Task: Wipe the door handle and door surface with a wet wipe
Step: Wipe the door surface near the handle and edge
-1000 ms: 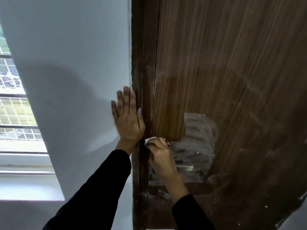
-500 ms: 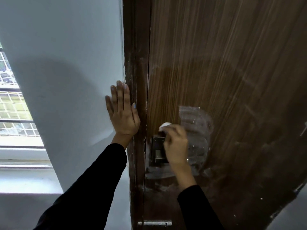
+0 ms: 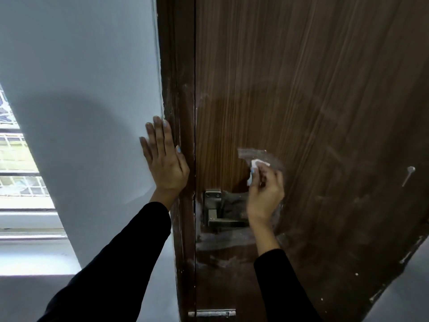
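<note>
Risk, missed patches: the right hand (image 3: 264, 194) works the wet wipe (image 3: 254, 169) in a small area above the door handle (image 3: 222, 211); judging by the dusty streaks over the rest of the door surface (image 3: 325, 101), short strokes may leave most of the panel untouched.
Risk, smearing: the wipe is bunched small, so it may push the white residue about instead of lifting it; the pale smears below the handle suggest as much.
Risk, snag: a nail or screw (image 3: 408, 175) sticks out of the door to the right, and a wide sweep could catch the wipe or a finger on it.
Right hand: fingers pinched on the folded wipe, pressing it to the wood.
Left hand (image 3: 164, 161): flat and spread, palm on the grey wall (image 3: 81, 89) just beside the door frame (image 3: 176, 89), holding nothing.
Wet wipe: white, crumpled, mostly hidden by the fingers; it sits at the edge of a damp, glossy patch above and right of the handle.
Door handle: dull metal lever on a square plate near the door's edge; whether it is clean is hard to tell in this light.
</note>
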`<control>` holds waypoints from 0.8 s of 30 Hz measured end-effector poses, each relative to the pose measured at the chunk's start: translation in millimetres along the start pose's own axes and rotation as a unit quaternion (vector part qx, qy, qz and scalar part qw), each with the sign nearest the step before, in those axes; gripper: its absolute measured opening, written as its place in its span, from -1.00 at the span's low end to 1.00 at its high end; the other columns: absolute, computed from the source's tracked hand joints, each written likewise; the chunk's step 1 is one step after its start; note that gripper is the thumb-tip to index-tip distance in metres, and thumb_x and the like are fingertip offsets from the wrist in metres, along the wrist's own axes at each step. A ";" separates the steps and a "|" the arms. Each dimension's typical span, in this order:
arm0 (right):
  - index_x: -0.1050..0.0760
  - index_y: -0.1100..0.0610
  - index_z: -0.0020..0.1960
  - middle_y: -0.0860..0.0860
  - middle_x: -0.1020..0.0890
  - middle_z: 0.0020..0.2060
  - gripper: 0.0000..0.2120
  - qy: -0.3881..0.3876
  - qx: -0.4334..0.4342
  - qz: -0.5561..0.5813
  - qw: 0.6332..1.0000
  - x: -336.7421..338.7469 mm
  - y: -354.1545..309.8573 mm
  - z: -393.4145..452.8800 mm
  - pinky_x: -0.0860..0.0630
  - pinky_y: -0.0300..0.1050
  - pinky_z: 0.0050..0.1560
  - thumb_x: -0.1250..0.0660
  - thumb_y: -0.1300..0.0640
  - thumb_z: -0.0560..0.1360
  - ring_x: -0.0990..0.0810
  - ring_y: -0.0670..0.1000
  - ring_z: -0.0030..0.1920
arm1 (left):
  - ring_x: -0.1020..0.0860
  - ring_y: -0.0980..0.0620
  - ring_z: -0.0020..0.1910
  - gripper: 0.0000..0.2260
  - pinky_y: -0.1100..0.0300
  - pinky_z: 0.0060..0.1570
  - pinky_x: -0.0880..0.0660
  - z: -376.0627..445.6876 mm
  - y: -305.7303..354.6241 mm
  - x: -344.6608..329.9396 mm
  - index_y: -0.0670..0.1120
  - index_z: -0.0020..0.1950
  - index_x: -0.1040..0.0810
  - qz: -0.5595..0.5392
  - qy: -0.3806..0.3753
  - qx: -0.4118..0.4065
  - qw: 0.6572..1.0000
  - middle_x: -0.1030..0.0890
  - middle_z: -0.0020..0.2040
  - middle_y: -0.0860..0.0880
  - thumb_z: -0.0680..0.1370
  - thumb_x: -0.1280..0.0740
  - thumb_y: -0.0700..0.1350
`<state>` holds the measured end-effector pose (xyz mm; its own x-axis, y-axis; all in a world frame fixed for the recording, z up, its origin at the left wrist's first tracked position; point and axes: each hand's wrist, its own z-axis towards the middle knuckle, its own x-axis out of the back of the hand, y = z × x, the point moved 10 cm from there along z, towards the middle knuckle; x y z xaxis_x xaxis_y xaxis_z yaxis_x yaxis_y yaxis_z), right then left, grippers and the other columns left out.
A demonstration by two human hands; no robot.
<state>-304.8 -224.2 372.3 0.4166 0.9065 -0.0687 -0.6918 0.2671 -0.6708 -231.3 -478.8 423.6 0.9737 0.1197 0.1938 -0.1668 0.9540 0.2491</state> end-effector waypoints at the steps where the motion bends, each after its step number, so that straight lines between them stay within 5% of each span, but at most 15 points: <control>1: -0.58 0.21 0.07 0.04 -0.51 -0.05 -0.83 0.018 0.006 0.010 1.000 -0.9 -5.6 5.3 -0.40 -0.51 -0.06 -0.33 0.26 0.49 -0.46 -0.19 -0.06 | 0.03 -0.11 0.52 -0.49 -0.06 0.48 0.15 -0.3 0.2 -0.7 -0.20 0.51 -0.06 -0.001 0.004 -0.002 1.000 -0.13 0.52 -0.24 0.58 -0.05 -0.12; 7: -0.56 0.15 0.10 0.06 -0.55 0.01 -0.69 -0.209 0.187 -0.002 0.960 -55.8 -33.7 -24.2 -0.54 -0.14 0.05 -0.35 0.40 0.42 -0.52 -0.06 0.03 | -0.02 -0.14 0.52 -0.50 -0.05 0.49 0.12 -2.2 -1.3 -0.8 -0.18 0.50 -0.06 0.004 0.021 -0.011 1.000 -0.17 0.50 -0.25 0.58 -0.05 -0.10; 12: -0.57 0.20 0.10 0.12 -0.54 -0.01 -0.80 0.018 0.059 0.017 0.998 -10.1 -17.3 19.0 -0.53 -0.18 -0.03 -0.31 0.29 0.49 -0.55 0.03 -0.05 | 0.05 -0.06 0.53 -0.50 -0.08 0.49 0.07 -3.5 -2.5 -1.4 -0.17 0.51 -0.05 0.003 0.021 -0.006 1.000 -0.16 0.51 -0.23 0.59 -0.01 -0.08; 14: -0.54 0.22 0.15 0.14 -0.51 0.05 -0.76 0.023 0.073 0.024 0.997 -21.6 -34.0 20.7 -0.49 -0.28 0.08 -0.28 0.30 0.50 -0.51 0.01 0.03 | 0.06 -0.05 0.53 -0.50 -0.08 0.49 0.07 -3.4 -2.9 -1.9 -0.17 0.51 -0.04 0.003 0.017 -0.005 1.000 -0.15 0.51 -0.22 0.58 -0.01 -0.08; 19: -0.50 0.16 0.22 0.03 -0.46 0.16 -0.61 -0.134 0.184 -0.008 0.974 -55.9 -45.2 -29.8 -0.37 -0.31 0.24 -0.26 0.38 0.42 -0.40 -0.07 0.14 | 0.07 -0.04 0.53 -0.48 -0.06 0.49 0.10 -3.6 -4.3 -2.3 -0.15 0.52 -0.02 0.007 0.010 -0.006 1.000 -0.13 0.52 -0.21 0.58 -0.03 -0.08; 24: -0.45 0.25 0.26 0.19 -0.47 0.18 -0.67 0.032 0.029 -0.019 0.999 -0.2 7.4 -1.5 -0.25 -0.43 0.27 -0.20 0.30 0.49 -0.41 0.03 0.20 | 0.06 -0.04 0.53 -0.48 -0.04 0.50 0.11 -4.2 -6.1 -2.9 -0.14 0.53 0.00 0.006 0.017 -0.002 1.000 -0.14 0.52 -0.20 0.58 -0.01 -0.07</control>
<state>-309.2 -222.9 366.3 0.4787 0.8731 -0.0923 -0.7070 0.3210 -0.6302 -232.5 -483.8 417.5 0.9765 0.1400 0.1639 -0.1775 0.9538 0.2423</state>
